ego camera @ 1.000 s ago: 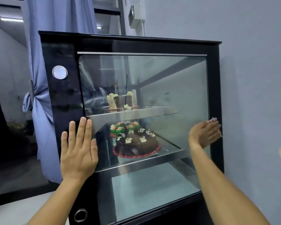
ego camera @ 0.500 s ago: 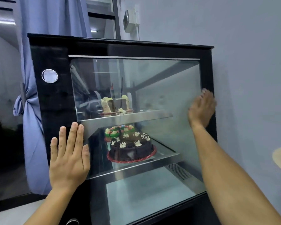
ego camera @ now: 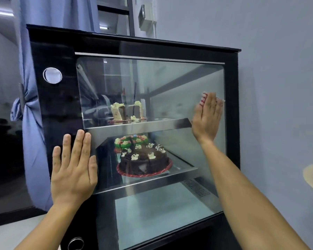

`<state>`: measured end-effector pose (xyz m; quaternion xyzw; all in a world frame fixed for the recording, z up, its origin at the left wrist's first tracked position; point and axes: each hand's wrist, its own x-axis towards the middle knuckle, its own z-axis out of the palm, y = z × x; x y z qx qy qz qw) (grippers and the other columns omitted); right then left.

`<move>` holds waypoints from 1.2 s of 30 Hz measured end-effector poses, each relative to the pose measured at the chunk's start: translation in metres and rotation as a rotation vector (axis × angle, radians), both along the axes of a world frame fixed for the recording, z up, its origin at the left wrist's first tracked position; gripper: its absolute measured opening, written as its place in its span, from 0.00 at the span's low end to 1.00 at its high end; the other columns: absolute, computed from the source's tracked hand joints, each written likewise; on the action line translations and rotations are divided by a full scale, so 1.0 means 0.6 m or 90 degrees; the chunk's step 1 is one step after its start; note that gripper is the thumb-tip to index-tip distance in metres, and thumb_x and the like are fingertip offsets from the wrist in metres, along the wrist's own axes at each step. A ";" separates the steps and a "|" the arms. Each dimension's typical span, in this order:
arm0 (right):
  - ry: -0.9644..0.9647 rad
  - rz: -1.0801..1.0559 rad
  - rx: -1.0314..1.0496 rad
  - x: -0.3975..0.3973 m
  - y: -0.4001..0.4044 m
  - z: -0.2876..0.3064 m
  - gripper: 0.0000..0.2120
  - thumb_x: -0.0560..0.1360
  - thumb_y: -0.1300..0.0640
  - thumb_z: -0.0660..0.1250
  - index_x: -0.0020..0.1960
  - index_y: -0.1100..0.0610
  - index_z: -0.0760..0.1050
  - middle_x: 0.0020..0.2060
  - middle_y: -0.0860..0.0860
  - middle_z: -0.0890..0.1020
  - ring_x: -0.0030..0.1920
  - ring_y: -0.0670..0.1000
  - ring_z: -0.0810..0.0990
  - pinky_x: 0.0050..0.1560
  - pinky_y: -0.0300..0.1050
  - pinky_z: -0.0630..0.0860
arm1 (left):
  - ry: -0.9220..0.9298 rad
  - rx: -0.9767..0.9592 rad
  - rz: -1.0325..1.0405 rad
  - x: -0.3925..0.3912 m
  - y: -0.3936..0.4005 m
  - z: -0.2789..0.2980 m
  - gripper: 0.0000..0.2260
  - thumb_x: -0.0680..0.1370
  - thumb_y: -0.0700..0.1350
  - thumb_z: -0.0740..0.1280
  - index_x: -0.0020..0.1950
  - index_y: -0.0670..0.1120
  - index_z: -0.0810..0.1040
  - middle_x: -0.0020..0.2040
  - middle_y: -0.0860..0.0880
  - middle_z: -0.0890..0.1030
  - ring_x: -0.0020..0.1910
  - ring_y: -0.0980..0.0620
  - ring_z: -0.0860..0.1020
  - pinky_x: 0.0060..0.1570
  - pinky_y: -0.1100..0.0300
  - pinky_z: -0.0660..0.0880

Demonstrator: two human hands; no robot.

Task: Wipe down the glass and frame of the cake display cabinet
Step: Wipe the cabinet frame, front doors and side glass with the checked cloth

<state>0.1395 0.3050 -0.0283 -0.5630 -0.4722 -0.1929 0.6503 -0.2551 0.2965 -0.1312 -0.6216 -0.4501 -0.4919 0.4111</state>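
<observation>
Your right hand (ego camera: pixel 207 116) presses a striped cloth (ego camera: pixel 203 100) flat, fingers straight, against the glass (ego camera: pixel 170 91) near the cabinet's right frame edge (ego camera: pixel 231 105); your left hand (ego camera: pixel 73 170), fingers released, braces the left frame for steadiness.

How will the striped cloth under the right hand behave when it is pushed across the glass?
The red-and-white striped cloth probably is floppy: it bunches beyond the fingertips of the right hand. Under that flat palm it likely slides easily over the smooth glass.
</observation>
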 end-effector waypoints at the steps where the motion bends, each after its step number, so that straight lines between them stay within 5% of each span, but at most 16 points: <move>1: -0.018 -0.003 0.006 0.017 0.003 -0.014 0.29 0.87 0.42 0.42 0.85 0.50 0.43 0.83 0.43 0.42 0.84 0.49 0.38 0.80 0.43 0.31 | 0.000 0.004 0.000 0.001 -0.001 0.000 0.28 0.85 0.50 0.49 0.85 0.44 0.54 0.85 0.46 0.54 0.84 0.42 0.52 0.82 0.41 0.49; 3: 0.090 -0.021 0.009 0.050 0.002 -0.077 0.29 0.87 0.43 0.42 0.85 0.51 0.46 0.85 0.47 0.46 0.84 0.50 0.42 0.81 0.45 0.34 | 0.002 -0.002 0.005 0.000 -0.004 0.002 0.28 0.85 0.50 0.49 0.85 0.44 0.54 0.85 0.46 0.54 0.84 0.42 0.51 0.82 0.42 0.48; 7: 0.617 -0.071 -0.002 0.065 -0.020 -0.221 0.27 0.88 0.51 0.46 0.85 0.58 0.51 0.84 0.56 0.53 0.84 0.58 0.48 0.81 0.52 0.41 | 0.004 -0.010 0.013 0.000 -0.002 0.000 0.28 0.85 0.50 0.49 0.85 0.44 0.53 0.85 0.46 0.53 0.84 0.42 0.51 0.82 0.42 0.47; 9: 0.736 -0.076 0.003 0.006 -0.019 -0.231 0.28 0.87 0.50 0.45 0.85 0.58 0.50 0.84 0.55 0.51 0.84 0.60 0.48 0.82 0.54 0.41 | 0.008 -0.006 0.024 0.000 -0.001 0.002 0.28 0.85 0.50 0.49 0.85 0.44 0.53 0.85 0.45 0.53 0.84 0.42 0.51 0.82 0.42 0.47; 11: 0.618 -0.072 -0.003 -0.097 -0.016 -0.221 0.33 0.84 0.44 0.43 0.85 0.58 0.51 0.84 0.56 0.53 0.84 0.61 0.48 0.83 0.56 0.43 | 0.014 -0.009 0.035 0.001 -0.004 0.004 0.27 0.85 0.50 0.48 0.85 0.44 0.53 0.85 0.46 0.53 0.84 0.42 0.50 0.82 0.43 0.47; 16: -0.338 -0.037 0.020 -0.360 -0.032 -0.284 0.32 0.83 0.48 0.61 0.83 0.58 0.59 0.83 0.56 0.57 0.84 0.60 0.52 0.83 0.59 0.46 | 0.064 -0.024 0.031 -0.018 -0.006 0.005 0.28 0.85 0.51 0.50 0.85 0.44 0.53 0.85 0.46 0.52 0.84 0.42 0.50 0.82 0.43 0.47; 19: -0.611 0.031 0.086 -0.305 -0.031 -0.287 0.32 0.81 0.48 0.65 0.82 0.52 0.62 0.82 0.52 0.63 0.83 0.55 0.55 0.83 0.56 0.48 | 0.127 -0.029 0.026 -0.036 -0.012 0.011 0.29 0.85 0.51 0.51 0.84 0.43 0.55 0.85 0.45 0.52 0.84 0.42 0.50 0.82 0.44 0.45; 21: -0.576 0.003 0.074 -0.197 -0.015 -0.268 0.32 0.82 0.49 0.61 0.84 0.51 0.56 0.83 0.50 0.58 0.84 0.55 0.53 0.83 0.56 0.48 | 0.166 -0.036 0.030 -0.044 -0.018 0.021 0.29 0.85 0.52 0.51 0.84 0.42 0.55 0.85 0.44 0.51 0.84 0.42 0.50 0.82 0.45 0.45; 22: -0.460 -0.019 0.062 -0.133 -0.010 -0.260 0.32 0.83 0.50 0.57 0.84 0.52 0.53 0.84 0.49 0.54 0.84 0.55 0.51 0.83 0.56 0.47 | 0.204 -0.037 0.035 -0.052 -0.019 0.030 0.29 0.85 0.53 0.51 0.84 0.41 0.54 0.85 0.44 0.52 0.84 0.43 0.50 0.83 0.45 0.46; 26: 0.378 -0.039 -0.056 0.051 -0.019 -0.248 0.30 0.87 0.44 0.40 0.85 0.56 0.42 0.85 0.53 0.44 0.84 0.56 0.41 0.83 0.53 0.38 | 0.452 -0.026 0.052 -0.100 -0.026 0.098 0.29 0.85 0.55 0.50 0.85 0.45 0.54 0.85 0.46 0.53 0.84 0.45 0.52 0.82 0.45 0.51; 28: 0.533 -0.043 -0.082 0.046 -0.020 -0.242 0.30 0.87 0.44 0.39 0.85 0.56 0.42 0.85 0.53 0.44 0.84 0.57 0.41 0.82 0.54 0.37 | 0.521 -0.013 0.046 -0.106 -0.025 0.155 0.28 0.86 0.55 0.50 0.85 0.47 0.55 0.85 0.47 0.54 0.84 0.44 0.52 0.81 0.44 0.54; 32: 0.327 -0.103 -0.002 -0.161 -0.014 -0.228 0.33 0.85 0.44 0.40 0.84 0.61 0.52 0.84 0.58 0.54 0.84 0.63 0.49 0.83 0.57 0.43 | 0.481 0.006 0.068 -0.090 -0.019 0.235 0.28 0.86 0.55 0.48 0.85 0.48 0.52 0.85 0.46 0.52 0.84 0.44 0.49 0.82 0.43 0.52; 36: -0.266 -0.018 0.051 -0.428 -0.031 -0.296 0.29 0.84 0.50 0.53 0.83 0.60 0.58 0.84 0.59 0.55 0.84 0.63 0.51 0.83 0.61 0.45 | 0.455 0.035 0.070 -0.087 -0.013 0.223 0.28 0.86 0.54 0.48 0.85 0.47 0.52 0.85 0.46 0.52 0.84 0.43 0.49 0.82 0.43 0.50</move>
